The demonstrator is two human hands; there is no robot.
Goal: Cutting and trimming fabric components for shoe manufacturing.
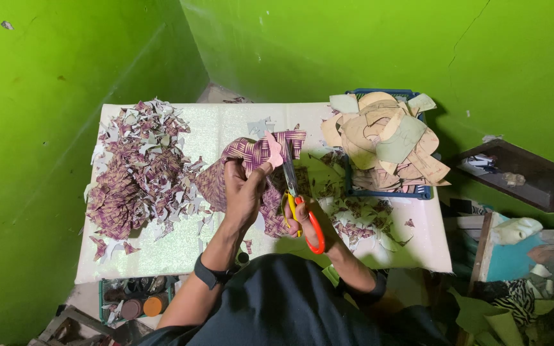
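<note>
A white table (161, 250) stands in a corner between green walls (46, 115) and carries all the work material. On its left part lies a broad heap of purple woven scraps (139, 176), well apart from the hands. At the far right corner a blue basket (389, 192) holds a stack of tan and pale green cut shapes (386, 138), which overhangs the basket rim. Smaller scraps (360, 224) are scattered on the table between the basket and the hands. At the centre a purple woven sheet (251, 157) lies partly on the table and is lifted at its near edge. The left hand (243, 192) grips this sheet, fingers curled closed around it, with a pink template (274, 152) pinched at the thumb. The right hand (302, 221) holds scissors (299, 208) with orange and yellow handles, fingers through the loops; the blades point away from the person and meet the sheet just beside the template.
</note>
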